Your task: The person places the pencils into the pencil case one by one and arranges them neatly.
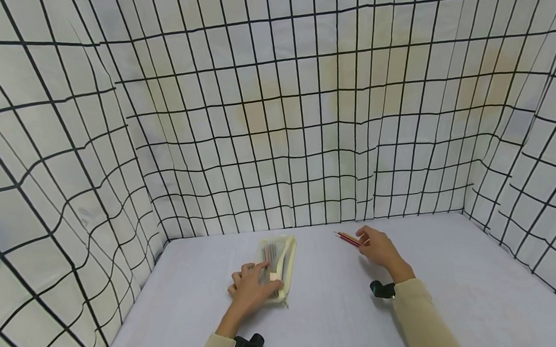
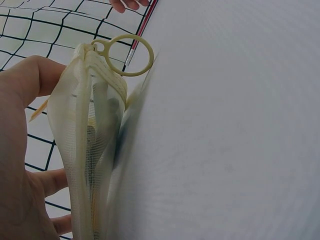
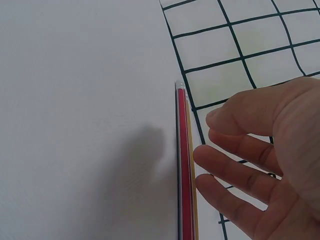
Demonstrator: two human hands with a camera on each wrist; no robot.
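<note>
A pale-yellow mesh zip pencil case (image 1: 288,259) lies on the table with several slim items inside, seen through its mesh. On top of it rests my left hand (image 1: 251,288), fingers spread and thumb near the zipper. The left wrist view shows the pouch edge-on, a round zipper pull ring (image 2: 150,59) at its end. An orange pointed tip (image 2: 39,110) sticks out beside the thumb. My right hand (image 1: 378,247) hovers beside a red pencil (image 3: 185,165) and a yellow pencil (image 3: 194,200) lying side by side. Its fingers are loosely bent, with nothing held between them.
A white sheet covers the table (image 1: 326,314). White cloth walls with a black grid (image 1: 261,140) rise at the back and both sides; the back wall meets the table just beyond the pencils. Each wrist carries a small black camera (image 1: 250,345).
</note>
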